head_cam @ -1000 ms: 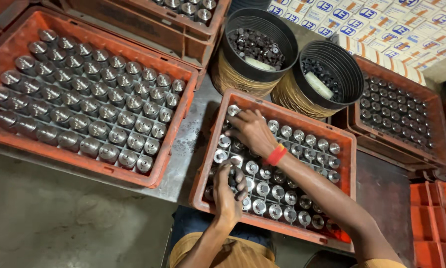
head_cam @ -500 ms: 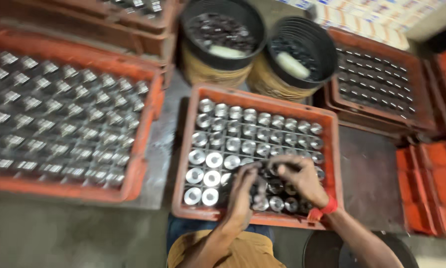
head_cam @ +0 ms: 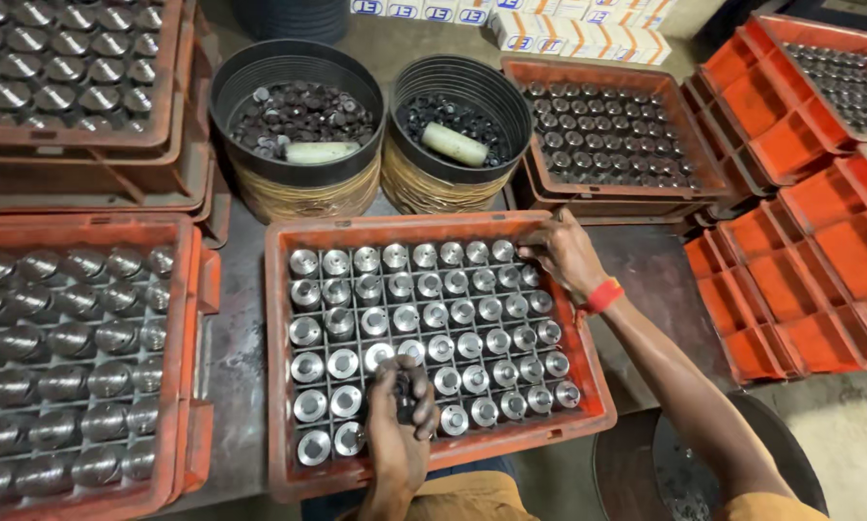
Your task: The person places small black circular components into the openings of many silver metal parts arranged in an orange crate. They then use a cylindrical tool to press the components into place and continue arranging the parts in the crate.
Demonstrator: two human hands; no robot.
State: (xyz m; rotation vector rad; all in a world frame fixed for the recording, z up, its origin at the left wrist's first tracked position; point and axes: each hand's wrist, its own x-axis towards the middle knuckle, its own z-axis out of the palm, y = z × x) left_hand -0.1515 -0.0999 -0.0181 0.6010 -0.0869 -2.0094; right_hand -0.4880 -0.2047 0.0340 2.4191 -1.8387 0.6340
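Your left hand is curling loosely over the bottom rows of the red crate in the middle of the frame, fingers bent around a small dark part that is mostly hidden, so I cannot tell how firmly you are gripping it. Your right hand is resting on the crate's upper right corner, fingers bent over the rim and the nearest metal cylinders; whether it is holding one of them is not clear. A red band is sitting on that wrist.

Half a second ago both hands were working close together at the lower right of the crate. Now they are well apart: the right one has travelled up to the far corner, and the left one has slid toward the lower middle. The view has also swung, so the crate is lying more centred.

The shiny cylinders are standing upright in the crate's grid, one per cell.

Above the crate, at the upper middle of the frame, two round black tubs are sitting side by side, each holding dark small parts and a pale cylinder. More red crates of metal parts are lying at the left, and empty red crates are stacking up at the right.
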